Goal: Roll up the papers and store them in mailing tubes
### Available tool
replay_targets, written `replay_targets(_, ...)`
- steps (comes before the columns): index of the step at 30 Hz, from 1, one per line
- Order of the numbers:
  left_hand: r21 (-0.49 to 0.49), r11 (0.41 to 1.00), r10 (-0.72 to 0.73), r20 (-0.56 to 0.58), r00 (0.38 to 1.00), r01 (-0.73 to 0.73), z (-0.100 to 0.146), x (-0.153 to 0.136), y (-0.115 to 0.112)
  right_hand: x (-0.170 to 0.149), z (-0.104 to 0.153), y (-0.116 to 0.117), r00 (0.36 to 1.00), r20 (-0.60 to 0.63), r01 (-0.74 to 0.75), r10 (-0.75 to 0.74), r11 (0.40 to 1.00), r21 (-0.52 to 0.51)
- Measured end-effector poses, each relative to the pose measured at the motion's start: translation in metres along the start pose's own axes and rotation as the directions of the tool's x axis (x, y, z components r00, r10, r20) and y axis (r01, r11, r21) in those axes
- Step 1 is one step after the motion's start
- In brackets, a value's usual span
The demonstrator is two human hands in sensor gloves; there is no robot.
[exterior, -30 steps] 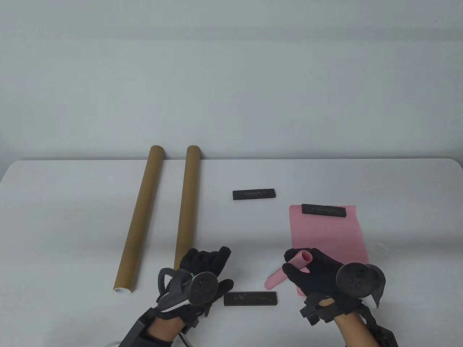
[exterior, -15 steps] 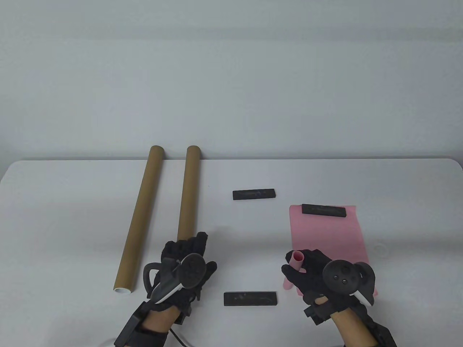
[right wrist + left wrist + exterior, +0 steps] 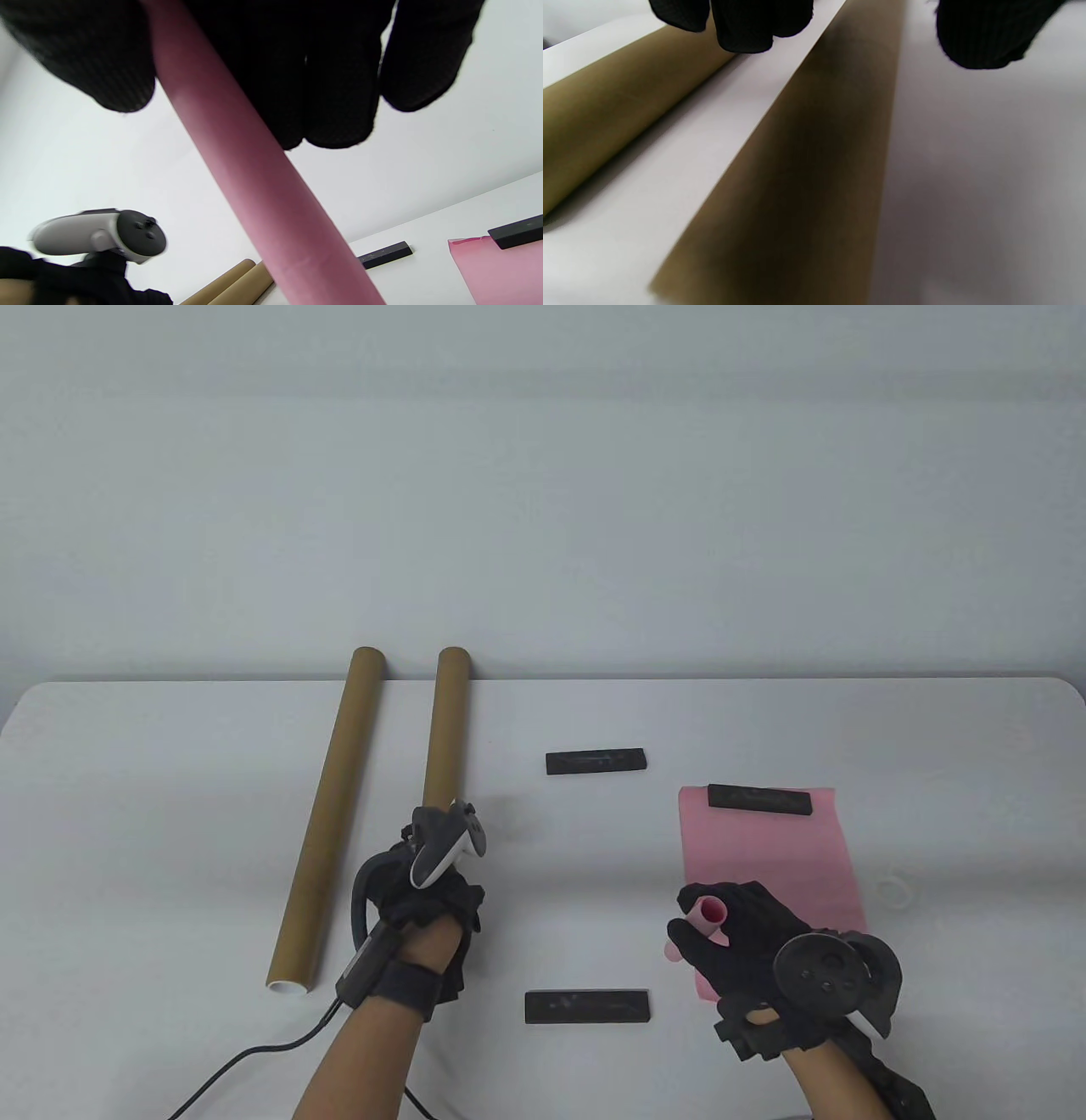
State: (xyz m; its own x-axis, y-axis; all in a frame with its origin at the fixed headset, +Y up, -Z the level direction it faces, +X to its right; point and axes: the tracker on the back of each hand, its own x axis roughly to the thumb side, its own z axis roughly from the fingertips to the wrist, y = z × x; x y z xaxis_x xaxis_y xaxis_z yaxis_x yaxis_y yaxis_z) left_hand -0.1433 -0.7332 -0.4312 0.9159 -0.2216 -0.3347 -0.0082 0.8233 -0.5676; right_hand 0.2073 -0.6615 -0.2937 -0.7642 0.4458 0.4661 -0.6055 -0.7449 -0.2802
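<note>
Both the left hand [image 3: 424, 899] and the right hand [image 3: 738, 942] wear black knit sensor gloves with bare forearms, each carrying a black-and-white controller-shaped tracker [image 3: 441, 848], and a black cable [image 3: 246, 1056] trails from the left wrist strap.

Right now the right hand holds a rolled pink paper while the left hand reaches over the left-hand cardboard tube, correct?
Not quite. The right hand does hold the rolled pink paper, but the left hand is over the right-hand cardboard tube, not the left-hand cardboard tube. The table view shows it.
</note>
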Motion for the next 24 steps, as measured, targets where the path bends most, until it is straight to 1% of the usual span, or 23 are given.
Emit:
replay_targets(1,-0.013,1.0,-0.01,-0.02,1.0,0.01,-0.003,0.002,0.0,0.0,0.0,0.0,1.0,0.002,0.002,-0.002,1.0,0.003)
replay_targets(3,-0.047,0.996,-0.074,-0.101,0.992,0.069,-0.011,0.008,0.0,0.001,0.0,0.002,1.0,0.012,0.005,-0.005,1.0,0.014)
replay_targets(5,-0.083,0.993,-0.098,-0.128,0.987,0.088,-0.015,0.011,-0.001,0.002,0.0,0.002,1.0,0.018,-0.003,0.002,1.0,0.02)
replay_targets(9,-0.137,0.99,-0.036,-0.143,0.989,0.016,-0.026,0.013,-0.006,0.004,0.001,0.004,1.0,0.027,-0.008,0.007,0.999,0.031)
replay_targets(10,-0.13,0.992,-0.01,-0.153,0.988,-0.01,-0.027,0.011,-0.005,0.004,0.001,0.004,1.0,0.028,-0.006,0.005,0.999,0.034)
replay_targets(11,-0.112,0.992,0.049,-0.144,0.988,-0.065,-0.029,0.008,-0.005,0.004,0.001,0.005,1.0,0.031,0.001,-0.002,0.999,0.04)
replay_targets(13,-0.145,0.979,0.12,-0.153,0.981,-0.143,-0.03,0.004,-0.005,0.005,0.001,0.004,0.999,0.032,0.012,-0.014,0.999,0.041)
replay_targets(16,-0.121,0.971,0.189,-0.146,0.971,-0.207,-0.025,-0.001,-0.001,0.004,0.001,0.001,0.999,0.028,0.016,-0.016,0.999,0.028)
replay_targets(18,-0.106,0.965,0.227,-0.132,0.965,-0.242,-0.019,-0.005,0.006,0.001,0.001,0.0,0.999,0.018,0.027,-0.027,0.999,0.021)
replay_targets(20,-0.111,0.975,0.181,-0.112,0.977,-0.194,-0.012,-0.011,0.016,-0.002,0.001,-0.001,0.999,0.007,0.038,-0.038,0.999,0.019)
replay_targets(21,-0.097,0.979,0.17,-0.103,0.98,-0.18,-0.009,-0.014,0.02,-0.003,0.0,-0.001,0.999,0.003,0.042,-0.042,0.999,0.018)
replay_targets(24,0.01,0.996,0.094,-0.075,0.993,-0.093,0.009,-0.027,0.04,-0.006,0.0,-0.002,0.999,-0.009,0.052,-0.052,0.999,0.016)
